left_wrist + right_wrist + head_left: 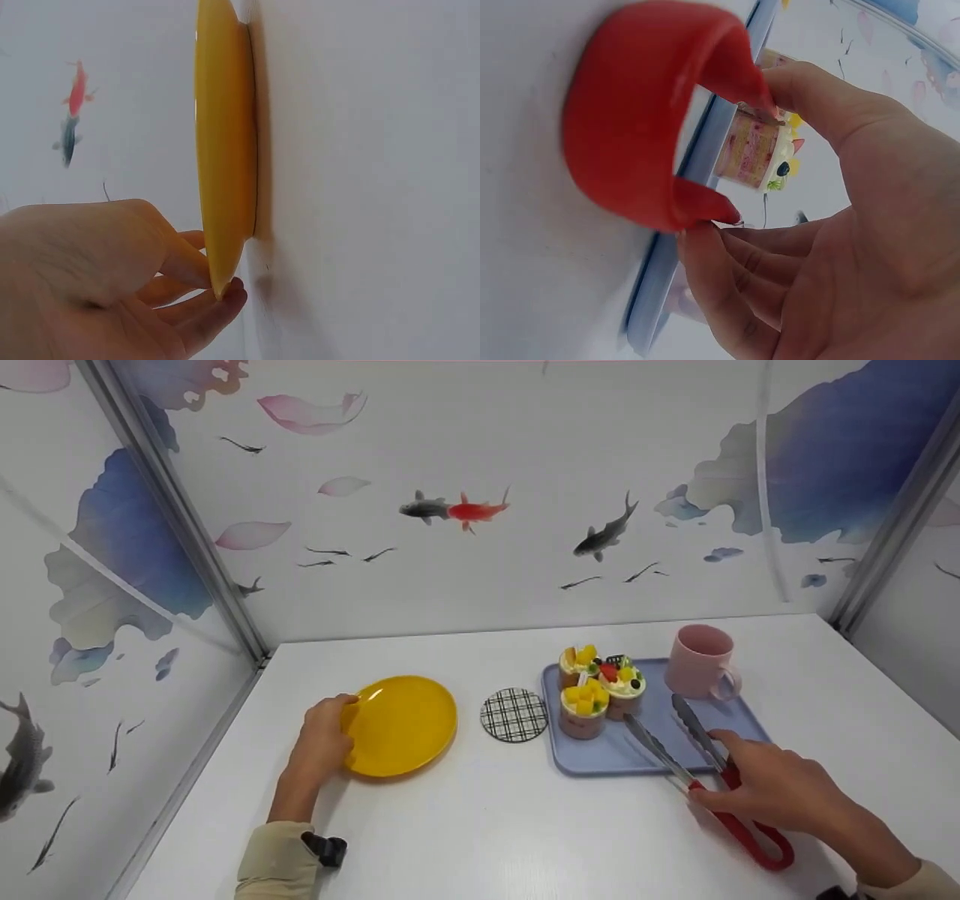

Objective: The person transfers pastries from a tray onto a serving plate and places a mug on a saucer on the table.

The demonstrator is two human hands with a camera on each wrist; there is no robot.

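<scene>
At the left of the head view, my left hand (321, 739) pinches the rim of a yellow plate (401, 726). The left wrist view shows the plate (223, 135) edge-on, its base at the white table, thumb on one side of the rim and fingers on the other. My right hand (787, 784) holds red-handled tongs (739, 825) between thumb and fingers. Their two grey tips stand apart over a blue tray (652, 757), one near the cups. Three dessert cups (583, 709) topped with fruit and cream stand at the tray's left side.
A pink mug (699, 660) stands at the tray's back right, its handle toward the front right. Between plate and tray lies a round black-and-white checked coaster (514, 715). White walls (480, 585) painted with fish and petals enclose the table's back and sides.
</scene>
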